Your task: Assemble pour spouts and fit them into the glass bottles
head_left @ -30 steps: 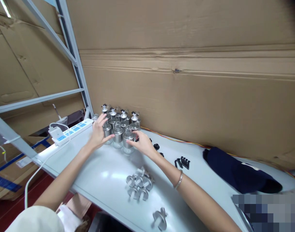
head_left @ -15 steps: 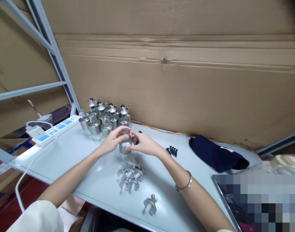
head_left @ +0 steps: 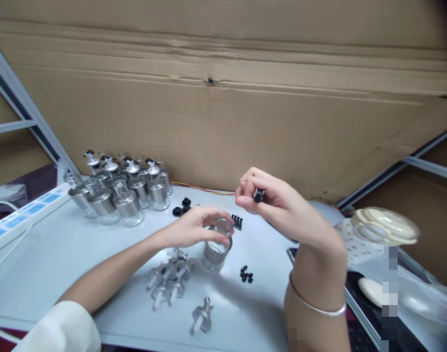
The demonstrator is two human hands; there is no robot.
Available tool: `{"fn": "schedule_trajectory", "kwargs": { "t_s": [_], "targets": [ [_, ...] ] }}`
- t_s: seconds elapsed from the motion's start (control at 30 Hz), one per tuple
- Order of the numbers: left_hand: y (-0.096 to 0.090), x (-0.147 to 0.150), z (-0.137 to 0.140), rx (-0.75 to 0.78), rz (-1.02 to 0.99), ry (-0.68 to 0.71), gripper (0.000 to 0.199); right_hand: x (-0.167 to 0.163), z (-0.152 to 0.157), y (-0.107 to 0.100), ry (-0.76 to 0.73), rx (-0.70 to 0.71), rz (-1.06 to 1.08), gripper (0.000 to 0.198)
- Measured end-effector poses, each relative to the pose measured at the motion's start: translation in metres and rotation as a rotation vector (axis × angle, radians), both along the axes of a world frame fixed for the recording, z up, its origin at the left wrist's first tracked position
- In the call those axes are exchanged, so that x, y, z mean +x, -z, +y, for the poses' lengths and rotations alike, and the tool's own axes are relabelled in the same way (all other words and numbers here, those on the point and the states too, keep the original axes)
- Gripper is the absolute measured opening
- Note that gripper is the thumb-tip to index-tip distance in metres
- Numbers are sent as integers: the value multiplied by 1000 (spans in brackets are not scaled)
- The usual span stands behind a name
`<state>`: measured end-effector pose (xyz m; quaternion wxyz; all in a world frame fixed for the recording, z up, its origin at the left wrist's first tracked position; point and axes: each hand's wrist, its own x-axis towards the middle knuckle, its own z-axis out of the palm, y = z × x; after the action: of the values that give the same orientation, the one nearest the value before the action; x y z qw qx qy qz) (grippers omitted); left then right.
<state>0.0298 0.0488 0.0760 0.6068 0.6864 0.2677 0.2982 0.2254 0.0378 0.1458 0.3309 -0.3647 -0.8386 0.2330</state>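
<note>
Bottle of clear glass with a silver metal band (head_left: pixel 213 256) is on the pale grey tabletop (head_left: pixel 135 264), left hand (head_left: pixel 190 227) grasping it round the neck, thumb on the near side and fingers curled over the far side. Mouth's uncapped, but the band hides most of the inside so can't tell what's in it. Right hand (head_left: pixel 282 203) is up in the air to the right, fingers clenched on a small black piece (head_left: pixel 259 195), most of it hidden in the fist. Over on the left, three open-necked glass bottles with metal bands (head_left: pixel 128 203) stand in front of a row of matching ones topped with silver-and-black pump heads (head_left: pixel 132 167), contents too hard to make out tbh. Clustered silver metal discs with pale stems (head_left: pixel 175 288) sit near the held bottle, small black rings (head_left: pixel 246 275) on its other side
</note>
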Motion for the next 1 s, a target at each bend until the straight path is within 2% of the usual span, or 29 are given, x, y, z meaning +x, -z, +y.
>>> {"fn": "schedule_trajectory", "kwargs": {
  "t_s": [0.13, 0.3, 0.47, 0.63, 0.73, 0.83, 1.0],
  "targets": [
    [11, 4, -1, -32, 21, 34, 28, 1, 7, 1, 30, -7, -6, 28],
    [19, 3, 5, -34, -28, 119, 26, 0, 11, -1, -250, -235, -101, 35],
    [28, 5, 9, -84, -119, 316, 27, 1, 14, 0, -294, -273, -150, 14],
    [33, 4, 10, -138, -159, 393, 38, 2, 17, 1, -306, -221, -216, 3],
    [36, 4, 9, -168, -187, 383, 51, 2, 16, 1, -299, -201, -233, 3],
    [35, 7, 5, -113, -136, 322, 64, 4, 11, 0, -260, -178, -237, 6],
    [29, 11, -2, -101, -57, 265, 74, 5, 4, -1, -256, -151, -226, 7]
  ]
}}
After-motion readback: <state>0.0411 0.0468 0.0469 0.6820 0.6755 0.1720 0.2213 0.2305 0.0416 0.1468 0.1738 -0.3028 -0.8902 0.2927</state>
